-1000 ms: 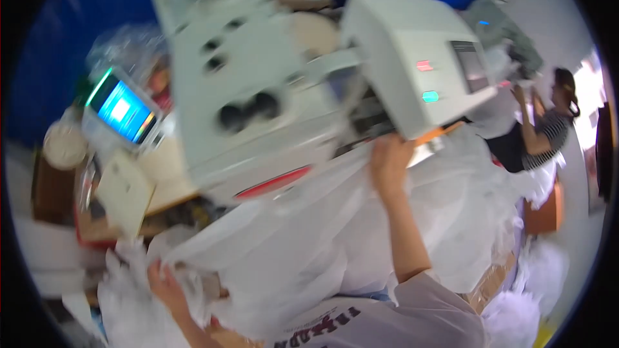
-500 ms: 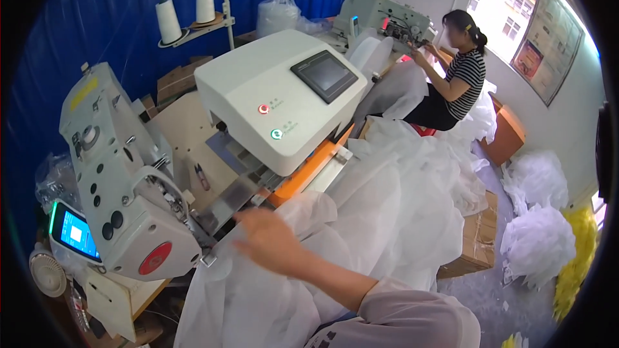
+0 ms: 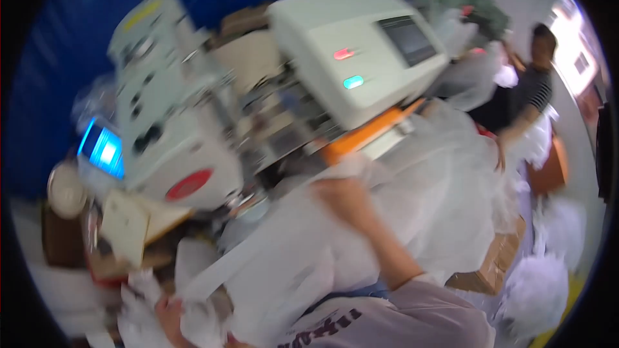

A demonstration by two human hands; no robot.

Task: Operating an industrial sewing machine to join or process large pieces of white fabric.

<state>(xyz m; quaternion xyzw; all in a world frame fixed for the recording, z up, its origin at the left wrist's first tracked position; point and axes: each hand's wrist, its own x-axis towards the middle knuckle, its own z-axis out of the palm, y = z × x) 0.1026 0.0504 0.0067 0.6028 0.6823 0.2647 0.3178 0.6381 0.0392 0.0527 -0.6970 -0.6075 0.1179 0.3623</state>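
Hands both meet thin white nonwoven fabric (image 3: pixel 303 264): right hand (image 3: pixel 342 196) lies on it, grip unclear through blur; left hand (image 3: pixel 169 312) apparently clutches a bunch.

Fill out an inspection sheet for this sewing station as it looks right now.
Surface: table almost wholly covered by machines and fabric.
Job's things: white fabric heaped across the front; sewing machine with red patch; boxy control unit with lit lamps.
Clutter: small lit screen; cardboard box; white scraps on the floor.
Hands: right hand rests on the fabric; left hand grips fabric at the lower edge.
Cables: nothing seen; picture blurred.
Surroundings: blue curtain; another person at work.
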